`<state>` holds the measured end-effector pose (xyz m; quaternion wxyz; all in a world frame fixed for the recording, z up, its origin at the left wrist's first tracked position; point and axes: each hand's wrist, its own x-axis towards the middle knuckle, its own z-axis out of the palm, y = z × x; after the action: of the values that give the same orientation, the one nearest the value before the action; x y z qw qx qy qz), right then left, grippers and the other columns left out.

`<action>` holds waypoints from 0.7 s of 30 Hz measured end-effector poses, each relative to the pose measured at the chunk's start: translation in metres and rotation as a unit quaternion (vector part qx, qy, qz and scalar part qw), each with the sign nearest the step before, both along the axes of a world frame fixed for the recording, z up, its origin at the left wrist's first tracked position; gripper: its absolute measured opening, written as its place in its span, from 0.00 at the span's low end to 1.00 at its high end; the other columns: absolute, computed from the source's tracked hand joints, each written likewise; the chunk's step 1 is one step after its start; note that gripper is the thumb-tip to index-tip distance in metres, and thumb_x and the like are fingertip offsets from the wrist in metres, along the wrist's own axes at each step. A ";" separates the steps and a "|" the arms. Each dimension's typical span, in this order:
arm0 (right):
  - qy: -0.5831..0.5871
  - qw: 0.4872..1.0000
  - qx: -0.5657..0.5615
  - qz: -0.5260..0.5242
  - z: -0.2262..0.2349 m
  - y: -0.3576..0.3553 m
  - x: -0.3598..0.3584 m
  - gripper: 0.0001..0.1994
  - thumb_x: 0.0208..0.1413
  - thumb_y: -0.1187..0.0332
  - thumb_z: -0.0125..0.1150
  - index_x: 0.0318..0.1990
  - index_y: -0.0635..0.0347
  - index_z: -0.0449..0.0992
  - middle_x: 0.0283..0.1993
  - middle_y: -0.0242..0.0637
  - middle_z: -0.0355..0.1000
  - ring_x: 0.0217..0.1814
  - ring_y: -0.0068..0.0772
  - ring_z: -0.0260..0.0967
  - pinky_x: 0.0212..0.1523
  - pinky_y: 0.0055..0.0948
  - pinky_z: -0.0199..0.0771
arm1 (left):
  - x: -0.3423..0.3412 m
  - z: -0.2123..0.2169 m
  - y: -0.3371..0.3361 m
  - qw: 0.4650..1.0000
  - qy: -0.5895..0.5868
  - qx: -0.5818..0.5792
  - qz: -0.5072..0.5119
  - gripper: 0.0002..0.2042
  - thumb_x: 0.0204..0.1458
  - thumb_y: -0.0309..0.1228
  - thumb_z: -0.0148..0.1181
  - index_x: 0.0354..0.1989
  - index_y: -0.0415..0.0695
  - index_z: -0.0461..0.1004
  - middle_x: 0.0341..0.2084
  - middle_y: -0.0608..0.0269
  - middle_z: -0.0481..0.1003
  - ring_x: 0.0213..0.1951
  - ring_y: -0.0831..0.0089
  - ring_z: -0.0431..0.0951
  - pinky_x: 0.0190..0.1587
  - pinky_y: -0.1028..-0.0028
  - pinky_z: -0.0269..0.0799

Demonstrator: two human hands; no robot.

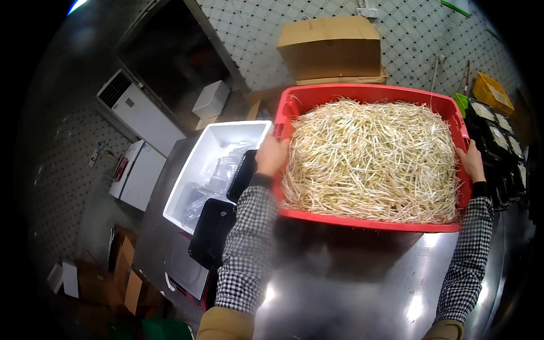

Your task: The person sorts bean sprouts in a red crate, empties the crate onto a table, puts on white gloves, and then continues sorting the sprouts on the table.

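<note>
A red plastic tub [362,220] heaped with bean sprouts [371,161] is between my hands over the steel table. My left hand [272,156] is closed on the tub's left side rim. On the opposite side, my right hand [472,162] grips the right rim, its fingers partly hidden by the tub wall. Beside my left forearm lie black plastic trays [212,232]. A white foam box [195,158] next to them holds clear plastic containers or lids [222,173]. Whether the tub rests on the table or is lifted, I cannot tell.
The steel table [340,283] reaches toward me. Cardboard boxes [331,54] stand behind the tub. Stacked black trays of pale food [498,136] and a yellow crate [493,93] are at the right. At the left are a white air conditioner [144,116], a doorway, and floor cartons [127,272].
</note>
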<state>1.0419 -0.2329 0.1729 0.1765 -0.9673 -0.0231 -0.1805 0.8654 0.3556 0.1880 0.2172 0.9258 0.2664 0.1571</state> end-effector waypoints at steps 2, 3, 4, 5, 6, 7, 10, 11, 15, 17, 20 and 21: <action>-0.032 0.999 0.022 -0.021 0.004 0.009 -0.012 0.27 0.58 0.55 0.62 0.56 0.65 0.64 0.45 0.63 0.75 0.47 0.65 0.73 0.45 0.50 0.74 | -0.004 -0.005 -0.005 0.999 -0.040 0.009 0.031 0.28 0.55 0.51 0.59 0.48 0.34 0.70 0.40 0.36 0.78 0.45 0.41 0.78 0.47 0.53 0.73; -0.038 0.998 0.046 -0.026 0.006 0.012 -0.017 0.27 0.58 0.54 0.62 0.57 0.63 0.65 0.44 0.61 0.76 0.46 0.64 0.74 0.44 0.50 0.74 | -0.006 -0.007 -0.008 0.997 -0.059 0.017 0.036 0.27 0.55 0.50 0.59 0.49 0.35 0.70 0.40 0.36 0.78 0.44 0.41 0.78 0.47 0.52 0.72; -0.045 0.996 0.069 -0.032 0.010 0.015 -0.024 0.27 0.58 0.54 0.62 0.57 0.62 0.65 0.43 0.60 0.77 0.45 0.62 0.75 0.43 0.50 0.74 | -0.008 -0.010 -0.011 0.996 -0.077 0.023 0.039 0.26 0.56 0.49 0.59 0.49 0.36 0.70 0.38 0.36 0.78 0.43 0.40 0.78 0.45 0.52 0.73; -0.062 0.993 0.087 -0.041 0.014 0.018 -0.031 0.26 0.58 0.54 0.62 0.57 0.60 0.66 0.42 0.58 0.77 0.45 0.61 0.75 0.42 0.49 0.75 | -0.009 -0.013 -0.013 0.996 -0.084 0.008 0.037 0.27 0.56 0.49 0.57 0.54 0.38 0.67 0.39 0.40 0.79 0.42 0.43 0.79 0.45 0.51 0.72; -0.078 0.990 0.106 -0.047 0.014 0.023 -0.035 0.25 0.58 0.54 0.62 0.56 0.59 0.67 0.41 0.56 0.78 0.44 0.60 0.76 0.41 0.49 0.75 | -0.014 -0.014 -0.017 0.993 -0.113 -0.001 0.035 0.25 0.57 0.47 0.57 0.53 0.39 0.67 0.38 0.41 0.79 0.42 0.44 0.79 0.43 0.52 0.72; -0.094 0.986 0.122 -0.057 0.015 0.022 -0.039 0.24 0.58 0.54 0.63 0.56 0.57 0.68 0.41 0.54 0.78 0.44 0.58 0.76 0.40 0.48 0.75 | -0.014 -0.014 -0.022 0.990 -0.136 -0.010 0.029 0.24 0.58 0.46 0.57 0.53 0.39 0.67 0.39 0.42 0.79 0.42 0.44 0.79 0.43 0.53 0.72; -0.124 0.974 0.174 -0.075 0.010 0.032 -0.041 0.25 0.56 0.54 0.65 0.54 0.61 0.69 0.41 0.52 0.79 0.43 0.53 0.78 0.41 0.42 0.75 | -0.021 -0.019 -0.021 0.974 -0.220 -0.043 0.017 0.21 0.58 0.41 0.59 0.52 0.39 0.67 0.39 0.43 0.79 0.42 0.46 0.79 0.43 0.56 0.72; -0.116 0.971 0.198 -0.068 0.008 0.033 -0.040 0.25 0.56 0.53 0.66 0.52 0.63 0.70 0.41 0.51 0.79 0.42 0.51 0.78 0.42 0.40 0.75 | -0.022 -0.023 -0.018 0.972 -0.219 -0.075 0.035 0.21 0.58 0.40 0.60 0.52 0.39 0.67 0.39 0.44 0.79 0.42 0.47 0.79 0.43 0.56 0.72; -0.071 0.965 0.245 -0.053 0.011 0.032 -0.039 0.21 0.53 0.52 0.68 0.43 0.62 0.77 0.38 0.45 0.80 0.41 0.45 0.79 0.42 0.37 0.75 | -0.017 -0.014 -0.013 0.957 -0.247 -0.145 0.034 0.21 0.54 0.39 0.64 0.49 0.37 0.69 0.37 0.48 0.80 0.39 0.57 0.81 0.43 0.63 0.74; -0.083 0.959 0.263 -0.070 0.016 0.037 -0.040 0.21 0.53 0.53 0.68 0.45 0.61 0.77 0.39 0.44 0.80 0.42 0.45 0.79 0.44 0.38 0.74 | -0.009 0.005 -0.014 0.953 -0.260 -0.150 0.034 0.21 0.53 0.40 0.66 0.47 0.36 0.71 0.35 0.48 0.80 0.38 0.60 0.81 0.42 0.63 0.74; -0.112 0.953 0.262 -0.104 0.021 0.049 -0.039 0.20 0.54 0.53 0.67 0.45 0.60 0.77 0.38 0.44 0.80 0.41 0.46 0.78 0.43 0.38 0.74 | 0.008 0.015 -0.012 0.944 -0.310 -0.106 0.021 0.18 0.55 0.39 0.64 0.42 0.36 0.72 0.33 0.46 0.79 0.35 0.53 0.80 0.39 0.61 0.73; -0.123 0.951 0.260 -0.113 0.024 0.052 -0.039 0.20 0.54 0.53 0.67 0.44 0.60 0.78 0.38 0.44 0.80 0.41 0.46 0.78 0.43 0.38 0.74 | 0.009 0.014 -0.012 0.943 -0.313 -0.105 0.034 0.17 0.56 0.39 0.64 0.42 0.36 0.72 0.32 0.45 0.79 0.35 0.51 0.80 0.38 0.60 0.72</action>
<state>1.0027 -0.1809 0.1968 0.3962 -0.8542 0.1128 -0.3171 0.8748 0.3440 0.2023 0.3802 0.7923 0.2308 0.4176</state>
